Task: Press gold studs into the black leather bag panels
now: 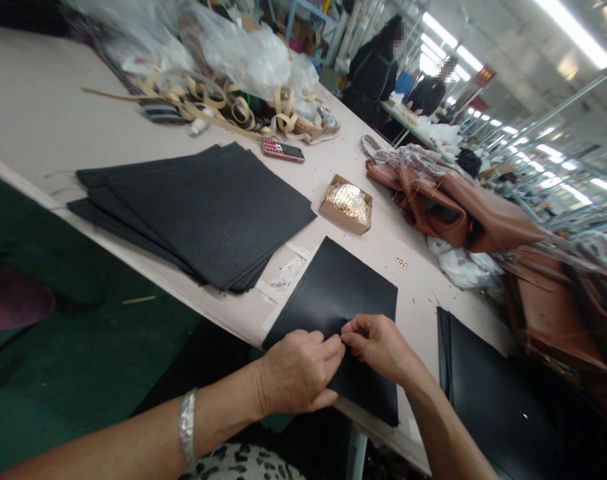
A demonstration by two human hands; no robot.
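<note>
A black leather-like panel [353,293] lies in front of me at the table's near edge. My left hand [303,370] rests over its near side, fingers curled and pressed together, the thumb low by the panel's edge. From the right, my right hand [378,343] pinches thumb and forefinger against the panel's surface. The fingertips of both hands meet there, and whatever is between them is hidden or too small to name. A small cardboard box [347,205] of shiny gold-coloured pieces stands beyond the panel. Several loose gold pieces [401,263] lie to its right.
Stacked black panels lie at left [198,207], with more black panels [493,393] at right. A red-keyed phone [282,151] sits near tan strips [213,100] and plastic bags [238,57]. Brown leather bags [448,200] line the right side. Two people stand at the back.
</note>
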